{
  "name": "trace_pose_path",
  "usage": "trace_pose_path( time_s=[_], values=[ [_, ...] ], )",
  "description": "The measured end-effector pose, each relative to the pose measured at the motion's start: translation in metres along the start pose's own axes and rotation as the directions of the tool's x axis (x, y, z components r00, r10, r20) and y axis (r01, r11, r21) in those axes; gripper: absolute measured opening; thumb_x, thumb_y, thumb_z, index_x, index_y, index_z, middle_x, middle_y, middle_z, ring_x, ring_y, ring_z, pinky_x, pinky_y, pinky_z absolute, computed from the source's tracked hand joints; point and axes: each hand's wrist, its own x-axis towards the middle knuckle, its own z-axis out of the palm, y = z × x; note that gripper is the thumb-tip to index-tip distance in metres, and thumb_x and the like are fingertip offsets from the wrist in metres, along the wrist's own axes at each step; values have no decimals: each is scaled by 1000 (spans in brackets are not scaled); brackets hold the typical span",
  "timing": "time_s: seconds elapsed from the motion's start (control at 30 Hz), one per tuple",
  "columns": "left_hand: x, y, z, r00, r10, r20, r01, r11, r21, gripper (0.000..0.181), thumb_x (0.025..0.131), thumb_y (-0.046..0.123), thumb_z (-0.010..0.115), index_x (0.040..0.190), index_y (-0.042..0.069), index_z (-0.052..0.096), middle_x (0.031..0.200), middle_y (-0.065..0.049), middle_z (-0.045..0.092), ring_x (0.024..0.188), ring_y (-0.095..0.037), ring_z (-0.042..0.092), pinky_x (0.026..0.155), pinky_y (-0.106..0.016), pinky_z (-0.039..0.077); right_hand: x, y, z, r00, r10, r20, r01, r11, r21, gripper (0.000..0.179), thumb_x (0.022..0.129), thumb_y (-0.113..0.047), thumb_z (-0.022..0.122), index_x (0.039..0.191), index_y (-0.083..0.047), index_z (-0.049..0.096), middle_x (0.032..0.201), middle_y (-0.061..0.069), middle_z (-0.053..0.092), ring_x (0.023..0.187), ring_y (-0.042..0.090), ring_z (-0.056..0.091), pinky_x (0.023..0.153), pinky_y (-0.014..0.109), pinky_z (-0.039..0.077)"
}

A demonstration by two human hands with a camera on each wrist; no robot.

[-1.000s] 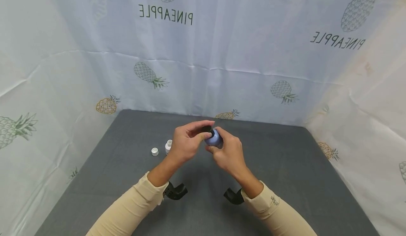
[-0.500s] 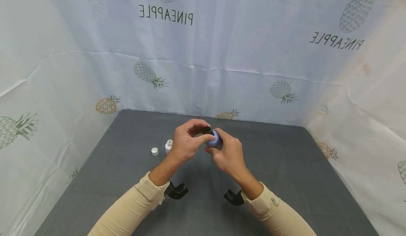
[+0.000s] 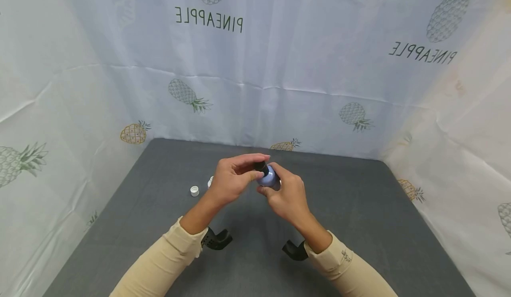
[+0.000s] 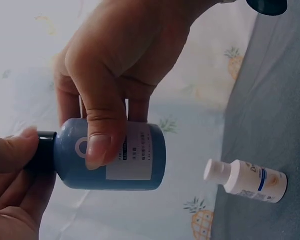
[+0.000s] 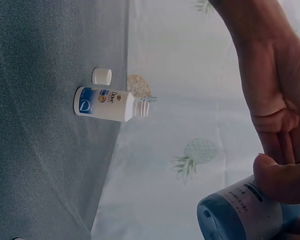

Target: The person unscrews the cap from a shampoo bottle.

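Observation:
My right hand (image 3: 288, 195) grips a blue bottle (image 3: 269, 178) with a pale printed label, its thumb lying across the body in the left wrist view. On the bottle's neck sits a black cap (image 3: 261, 166), which my left hand (image 3: 230, 181) pinches between thumb and fingers; part of the cap is hidden by them. Both hands are raised over the table. To the left of them a white Dove bottle (image 5: 107, 104) stands upright, its threaded neck bare. Beside it lies a small white cap (image 5: 102, 76). In the head view, my left hand mostly hides the white bottle.
A dark grey cloth covers the table (image 3: 359, 208). White curtains (image 3: 279, 66) printed with pineapples hang behind the table and along both sides. Black curved mounts (image 3: 295, 250) stick out near the sleeves.
My left fingers shift about on the black cap, and more of the cap shows now. The left forearm has moved slightly left, covering more of the white bottle. My right hand stays nearly still.

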Motion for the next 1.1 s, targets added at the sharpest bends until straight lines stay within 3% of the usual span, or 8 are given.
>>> trace_pose_path(
  time_s=[0.2, 0.4, 0.5, 0.6, 0.73, 0.9, 1.1],
  values=[
    [-1, -3, 4, 996, -7, -85, 12, 999, 52, 31, 84, -7, 81, 115, -4, 76, 119, -24, 75, 106, -17, 77, 91, -28, 63, -2, 0, 0, 1000, 1, 3, -1, 1000, -12, 43, 76, -14, 93, 114, -9, 73, 99, 9, 79, 74, 16, 65, 67, 31, 53],
    [-1, -4, 7, 991, -26, -131, 34, 997, 65, 32, 79, -2, 87, 110, -1, 77, 113, -20, 76, 101, -23, 78, 93, -32, 63, -3, 2, -1, 1000, -13, -10, 13, 1000, -18, 41, 77, -16, 93, 112, -11, 73, 96, 6, 79, 73, 15, 67, 64, 30, 52],
    [-2, -6, 6, 994, -8, -106, 15, 998, 62, 38, 79, -2, 88, 114, -1, 75, 119, -20, 72, 108, -27, 75, 100, -35, 61, -4, 3, 0, 1000, -12, -10, 12, 1000, -25, 41, 77, -17, 93, 112, -11, 73, 95, 6, 78, 73, 15, 68, 64, 30, 52],
    [-3, -7, 4, 999, 22, -38, -20, 999, 48, 45, 82, -4, 85, 125, -2, 71, 133, -20, 68, 124, -28, 69, 109, -38, 56, -6, 4, 0, 1000, -10, -9, 9, 1000, -28, 43, 76, -16, 94, 113, -10, 73, 96, 6, 78, 75, 17, 69, 65, 33, 54],
    [-4, -8, 1, 997, 61, 52, -61, 998, 7, 41, 90, -8, 75, 131, -7, 67, 143, -24, 64, 139, -30, 59, 115, -34, 50, -8, 5, 1, 999, -27, -22, 26, 999, -34, 45, 76, -13, 94, 116, -7, 72, 101, 9, 79, 83, 22, 74, 70, 39, 59],
    [-4, -8, 0, 995, 65, 76, -63, 998, -29, 33, 94, -9, 69, 126, -13, 68, 134, -30, 67, 129, -31, 67, 104, -27, 57, -8, 5, 0, 998, -44, -33, 43, 998, -36, 43, 76, -10, 93, 114, -8, 72, 103, 9, 79, 85, 23, 74, 73, 41, 61],
    [-4, -9, 2, 1000, 23, 19, -23, 1000, -7, 28, 91, -7, 74, 119, -8, 74, 122, -27, 73, 110, -17, 76, 93, -27, 63, -9, 6, 0, 999, -28, -26, 27, 999, -45, 41, 77, -11, 93, 113, -10, 72, 104, 8, 78, 85, 22, 73, 74, 40, 61]
  ],
)
